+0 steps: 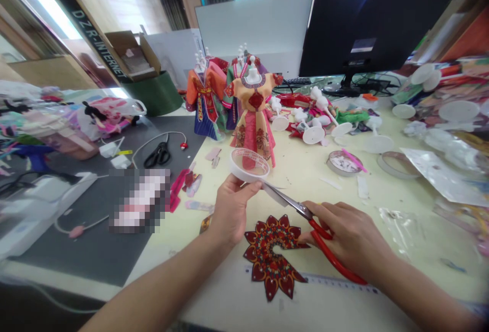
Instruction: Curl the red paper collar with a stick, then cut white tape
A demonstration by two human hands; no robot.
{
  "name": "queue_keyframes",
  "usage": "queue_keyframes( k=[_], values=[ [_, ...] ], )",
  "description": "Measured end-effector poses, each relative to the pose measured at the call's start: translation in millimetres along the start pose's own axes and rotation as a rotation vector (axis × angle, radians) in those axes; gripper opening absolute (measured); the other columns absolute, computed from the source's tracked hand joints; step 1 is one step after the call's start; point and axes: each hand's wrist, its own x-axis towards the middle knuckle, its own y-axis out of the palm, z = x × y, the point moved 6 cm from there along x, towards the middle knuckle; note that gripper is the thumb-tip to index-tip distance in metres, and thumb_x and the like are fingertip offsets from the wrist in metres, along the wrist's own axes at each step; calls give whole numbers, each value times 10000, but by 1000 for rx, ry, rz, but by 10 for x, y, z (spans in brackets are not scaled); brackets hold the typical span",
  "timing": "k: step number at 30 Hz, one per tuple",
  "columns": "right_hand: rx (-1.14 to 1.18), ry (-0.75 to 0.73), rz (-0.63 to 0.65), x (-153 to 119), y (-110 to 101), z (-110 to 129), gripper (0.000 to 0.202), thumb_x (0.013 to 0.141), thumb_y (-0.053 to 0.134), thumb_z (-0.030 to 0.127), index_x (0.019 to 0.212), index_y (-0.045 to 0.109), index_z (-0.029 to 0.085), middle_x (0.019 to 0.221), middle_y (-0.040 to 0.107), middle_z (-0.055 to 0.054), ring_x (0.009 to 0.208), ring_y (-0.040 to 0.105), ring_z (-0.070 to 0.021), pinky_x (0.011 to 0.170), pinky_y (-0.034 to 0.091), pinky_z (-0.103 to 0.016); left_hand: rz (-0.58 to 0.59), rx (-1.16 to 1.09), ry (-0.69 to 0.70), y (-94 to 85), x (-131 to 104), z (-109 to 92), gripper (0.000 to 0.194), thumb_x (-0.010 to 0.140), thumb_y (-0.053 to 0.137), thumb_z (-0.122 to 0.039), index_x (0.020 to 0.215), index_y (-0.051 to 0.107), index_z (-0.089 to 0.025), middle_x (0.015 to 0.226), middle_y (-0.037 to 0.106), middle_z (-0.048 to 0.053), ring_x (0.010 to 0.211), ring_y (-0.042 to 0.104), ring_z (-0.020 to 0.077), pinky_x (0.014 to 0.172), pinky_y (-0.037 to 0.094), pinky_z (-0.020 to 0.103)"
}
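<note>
My left hand grips a white roll of tape by its lower edge, thumb and fingers pressed together. Red-handled scissors are in my right hand, their blades reaching to the tape beside my left thumb. Below the scissors a dark red, petal-edged fabric collar lies flat on the table, with a gap on its right side. A ruler lies partly under the collar. Just behind the tape roll stands a small dress form in a yellow and pink dress.
More dressed forms stand behind. Black scissors and a pixelated object lie left on a grey mat. A round tray, plastic bags and white stands are on the right. Two monitors stand at the back.
</note>
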Motion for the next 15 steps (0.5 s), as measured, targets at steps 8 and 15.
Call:
queue_keyframes(
  k=[8,15],
  values=[
    [14,102,150,7,82,-35,481,781,537,563,1117,531,218,703,621,-22,597,575,-174,527,398,-272,-28,48,64,-73,70,-50,267,670,694,-112,927,658,-174,913,686,12,912,596,142,901,413,292],
    [29,99,193,11,81,-113,540,743,564,586,1141,538,220,769,654,-40,640,613,-193,539,457,-298,-64,58,201,-208,243,-277,322,651,703,-122,961,655,-190,964,686,18,934,602,149,904,411,292]
  ],
)
